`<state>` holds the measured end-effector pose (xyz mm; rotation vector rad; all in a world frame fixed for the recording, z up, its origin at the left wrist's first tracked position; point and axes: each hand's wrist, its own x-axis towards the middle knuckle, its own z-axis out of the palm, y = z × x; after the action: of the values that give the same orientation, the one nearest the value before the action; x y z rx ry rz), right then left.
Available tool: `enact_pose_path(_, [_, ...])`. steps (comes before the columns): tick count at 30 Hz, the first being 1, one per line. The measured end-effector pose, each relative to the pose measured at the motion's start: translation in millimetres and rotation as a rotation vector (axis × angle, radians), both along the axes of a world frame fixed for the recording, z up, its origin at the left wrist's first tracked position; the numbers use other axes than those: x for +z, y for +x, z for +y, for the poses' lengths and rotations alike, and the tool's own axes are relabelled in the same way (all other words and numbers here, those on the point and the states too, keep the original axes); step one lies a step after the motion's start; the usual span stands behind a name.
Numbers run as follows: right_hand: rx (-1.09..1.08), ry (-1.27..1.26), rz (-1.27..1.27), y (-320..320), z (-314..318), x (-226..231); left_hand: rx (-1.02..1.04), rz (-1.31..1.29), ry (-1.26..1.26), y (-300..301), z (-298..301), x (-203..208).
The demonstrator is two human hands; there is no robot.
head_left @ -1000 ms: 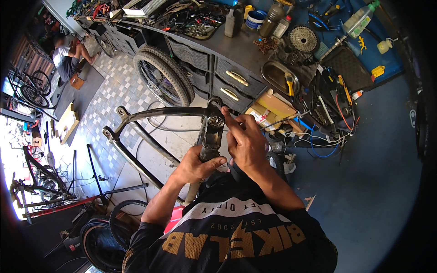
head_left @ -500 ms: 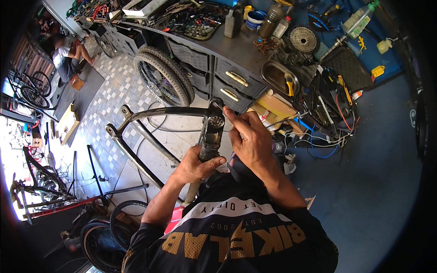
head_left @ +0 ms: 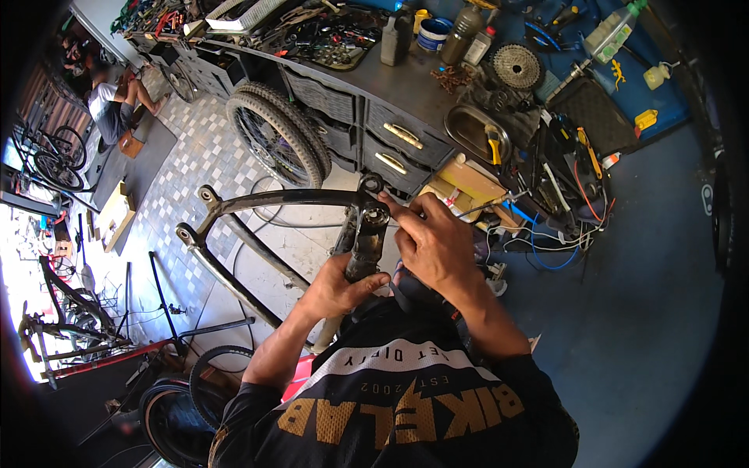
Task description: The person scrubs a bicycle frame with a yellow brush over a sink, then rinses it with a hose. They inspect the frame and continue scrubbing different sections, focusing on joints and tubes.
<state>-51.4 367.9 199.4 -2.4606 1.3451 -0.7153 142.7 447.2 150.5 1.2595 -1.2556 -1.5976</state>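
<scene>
In front of me is a dark, worn bicycle swingarm (head_left: 285,197), its two long arms reaching out to the left. My left hand (head_left: 337,290) is wrapped round its thick lower part, with the thumb lying across the front. My right hand (head_left: 438,246) is at the right of the swingarm's pivot end (head_left: 374,213), index finger stretched to its edge and the other fingers bent. I see nothing held in that hand. A round bearing seat shows in the pivot end, and a ring-shaped eye (head_left: 371,184) stands above it.
Beyond the swingarm, a workbench (head_left: 343,74) carries tools, bottles, a cassette (head_left: 518,66) and a metal tray (head_left: 468,125). Bicycle wheels (head_left: 273,136) lean against its drawers. Cables (head_left: 546,242) hang at the right. At far left a person (head_left: 113,105) sits low; bike frames stand nearer.
The pivot end has dropped slightly, and the swingarm's far ends have shifted a little left. My right index finger has come down beside the pivot. My left hand keeps its grip.
</scene>
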Motion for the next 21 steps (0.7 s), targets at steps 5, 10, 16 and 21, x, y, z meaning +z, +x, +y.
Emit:
enact_pose_path(5, [0.166,-0.022,0.184,-25.8,-19.0,19.8,-0.025,-0.255,-0.063,-2.8,2.6,3.3])
enact_pose_path(10, [0.228,-0.087,0.279,-39.1,-29.0,30.4,-0.062,-0.414,-0.088,2.6,0.8,9.0])
enact_pose_path(16, [0.167,-0.137,0.209,-45.9,-24.7,45.5,-0.002,-0.444,-0.150,0.6,0.0,8.2])
enact_pose_path(21, [0.231,-0.222,0.224,-38.6,-24.1,52.3,-0.005,-0.462,-0.172,-1.7,0.1,6.6])
